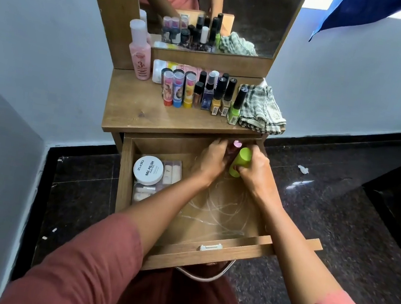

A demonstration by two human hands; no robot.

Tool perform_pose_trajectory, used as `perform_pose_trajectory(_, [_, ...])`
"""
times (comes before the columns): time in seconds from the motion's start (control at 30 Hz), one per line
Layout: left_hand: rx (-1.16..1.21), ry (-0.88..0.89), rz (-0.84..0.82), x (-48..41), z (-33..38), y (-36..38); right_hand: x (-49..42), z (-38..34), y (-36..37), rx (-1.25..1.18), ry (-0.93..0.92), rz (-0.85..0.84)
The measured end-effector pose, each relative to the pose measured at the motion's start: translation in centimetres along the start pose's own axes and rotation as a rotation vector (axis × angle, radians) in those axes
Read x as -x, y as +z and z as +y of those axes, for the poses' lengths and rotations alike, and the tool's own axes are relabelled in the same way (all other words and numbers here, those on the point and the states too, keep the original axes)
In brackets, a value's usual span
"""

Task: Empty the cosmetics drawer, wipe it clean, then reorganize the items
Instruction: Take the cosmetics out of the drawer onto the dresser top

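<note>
The wooden drawer (207, 254) is pulled out under the dresser top. Both of my hands reach into its far right corner. My right hand (254, 170) grips a lime green bottle (240, 161), tilted. My left hand (211, 160) is closed around a small pink-capped bottle (236, 144), mostly hidden by the fingers. At the drawer's left lie a round white nail polish remover tub (148, 169) and a clear pouch of small tubes (172, 173). The bare drawer floor (216, 214) shows white scuff marks.
On the dresser top (133, 105) stand a pink lotion bottle (139, 59), three lip balm tubes (177, 88), several nail polish bottles (224, 95) and a checked cloth (263, 109) at the right. A mirror (254, 11) rises behind. Dark floor surrounds the unit.
</note>
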State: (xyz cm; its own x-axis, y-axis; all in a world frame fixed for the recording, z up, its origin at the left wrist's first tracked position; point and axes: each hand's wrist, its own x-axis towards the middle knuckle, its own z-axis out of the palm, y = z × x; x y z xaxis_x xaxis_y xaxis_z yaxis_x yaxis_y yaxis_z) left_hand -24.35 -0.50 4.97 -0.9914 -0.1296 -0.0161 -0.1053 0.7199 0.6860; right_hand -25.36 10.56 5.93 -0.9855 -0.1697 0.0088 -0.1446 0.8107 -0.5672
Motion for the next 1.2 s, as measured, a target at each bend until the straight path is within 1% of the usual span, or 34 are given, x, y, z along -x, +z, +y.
perform_pose_trajectory(0.13, [0.015,-0.034,0.01,0.0,0.0,0.2,0.3,0.1,0.2,-0.031,0.018,0.003])
perform_pose_trajectory(0.27, [0.011,-0.032,0.017,0.7,0.2,0.1,0.9,0.3,-0.2,-0.057,0.026,0.001])
perform_pose_trajectory(0.53, [0.095,0.091,0.108,3.3,0.1,-3.6,2.0,-1.3,-1.9,-0.09,-0.016,0.048])
perform_pose_trajectory(0.7, [0.163,0.128,0.199,3.9,0.4,-7.8,2.1,-4.4,-3.4,-0.179,-0.097,0.045])
perform_pose_trajectory(0.8, [0.135,0.158,0.257,3.9,0.5,-10.6,2.0,-6.6,-4.4,-0.215,-0.156,0.051])
perform_pose_trajectory(0.9, [0.1,0.149,0.313,3.2,0.0,-13.0,1.4,-8.8,-4.9,-0.222,-0.213,0.097])
perform_pose_trajectory(1.03, [0.068,0.102,0.353,1.8,-1.0,-14.4,-0.1,-11.2,-4.6,-0.191,-0.251,0.133])
perform_pose_trajectory(1.2, [0.035,0.091,0.348,0.9,-2.0,-14.5,-1.7,-12.9,-3.5,-0.184,-0.229,0.131])
